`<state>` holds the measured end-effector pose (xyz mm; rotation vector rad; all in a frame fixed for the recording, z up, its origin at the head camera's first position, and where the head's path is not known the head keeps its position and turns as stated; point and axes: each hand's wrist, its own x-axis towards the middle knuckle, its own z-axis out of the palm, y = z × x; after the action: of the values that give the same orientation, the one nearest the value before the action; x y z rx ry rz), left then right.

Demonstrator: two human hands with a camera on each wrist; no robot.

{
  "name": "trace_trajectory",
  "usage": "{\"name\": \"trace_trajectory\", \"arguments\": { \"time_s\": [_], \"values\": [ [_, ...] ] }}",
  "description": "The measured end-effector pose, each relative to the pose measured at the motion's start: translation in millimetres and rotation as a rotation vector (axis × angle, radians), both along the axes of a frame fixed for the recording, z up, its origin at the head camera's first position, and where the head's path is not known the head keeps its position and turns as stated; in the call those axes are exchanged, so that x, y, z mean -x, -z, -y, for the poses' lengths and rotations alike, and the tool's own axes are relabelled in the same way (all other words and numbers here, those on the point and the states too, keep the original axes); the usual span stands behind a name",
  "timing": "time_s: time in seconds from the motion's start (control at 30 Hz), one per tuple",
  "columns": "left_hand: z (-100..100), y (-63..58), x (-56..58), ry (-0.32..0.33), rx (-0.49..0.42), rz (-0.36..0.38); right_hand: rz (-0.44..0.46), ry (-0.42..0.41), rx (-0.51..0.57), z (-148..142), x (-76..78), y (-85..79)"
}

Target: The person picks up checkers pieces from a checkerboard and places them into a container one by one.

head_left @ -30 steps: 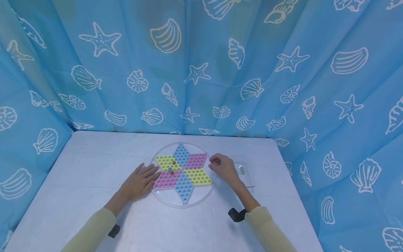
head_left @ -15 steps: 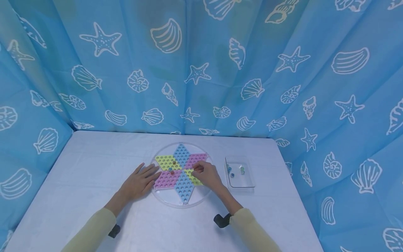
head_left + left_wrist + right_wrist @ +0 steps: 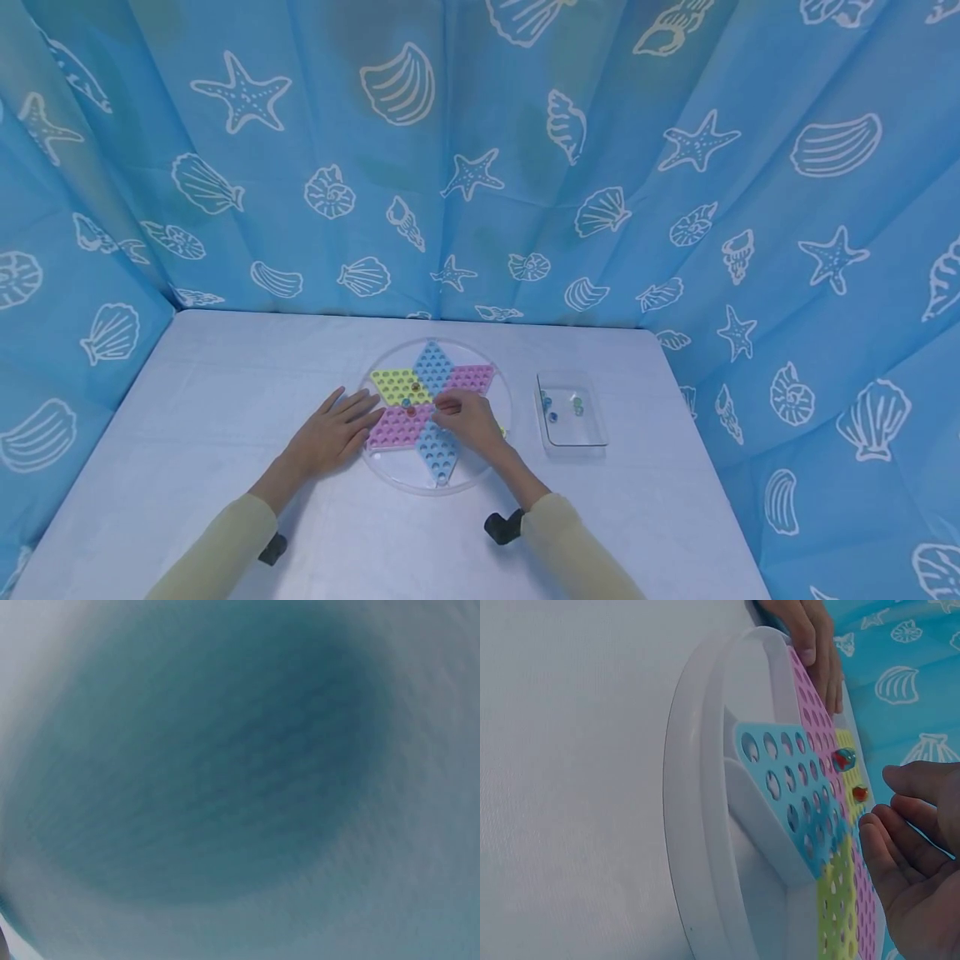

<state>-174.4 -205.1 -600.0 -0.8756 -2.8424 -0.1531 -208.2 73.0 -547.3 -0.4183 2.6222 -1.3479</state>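
Observation:
A round, clear-rimmed Chinese checkers board has a six-pointed star of blue, pink and yellow sections full of holes. My left hand lies flat with spread fingers, fingertips at the board's left edge. Over the board's centre hovers my right hand, its thumb and fingers bent towards one another; whether a marble is pinched there I cannot tell. A red marble sits in the yellow section. Closer to the pink section are a blue marble and another red marble. The right wrist view shows these beyond the thumb.
Right of the board stands a clear tray with several blue marbles and green marbles. A white cloth covers the table. Blue curtains with shell prints hang behind it. The left wrist view is a blurred, blue-green surface.
My right hand has travelled left from beside the tray to above the board's centre, uncovering the tray and its marbles. The left hand and the marbles on the board have stayed put.

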Motion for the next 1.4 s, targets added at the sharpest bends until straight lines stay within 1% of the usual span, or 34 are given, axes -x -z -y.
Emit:
{"name": "trace_trajectory", "arguments": {
  "time_s": [0.27,0.5,0.63,1.03,1.27,1.4],
  "values": [
    [0,-0.2,0.6,0.000,0.009,0.002,-0.017,-0.015,0.001,14,1.4,7.7],
    [2,2.0,1.8,0.011,0.007,-0.026,0.031,0.004,-0.054,27,2.1,14.3],
    [3,3.7,3.0,0.010,0.015,-0.040,0.021,0.006,-0.074,32,2.2,14.3],
    [2,2.9,3.2,0.009,0.005,-0.013,-0.045,0.016,-0.125,39,5.4,21.2],
    [2,3.6,3.2,0.003,0.016,0.012,-0.050,0.014,-0.153,41,5.7,21.2],
    [2,4.2,2.7,0.002,0.014,0.021,-0.045,0.011,-0.150,41,5.1,20.8]
  ]
}}
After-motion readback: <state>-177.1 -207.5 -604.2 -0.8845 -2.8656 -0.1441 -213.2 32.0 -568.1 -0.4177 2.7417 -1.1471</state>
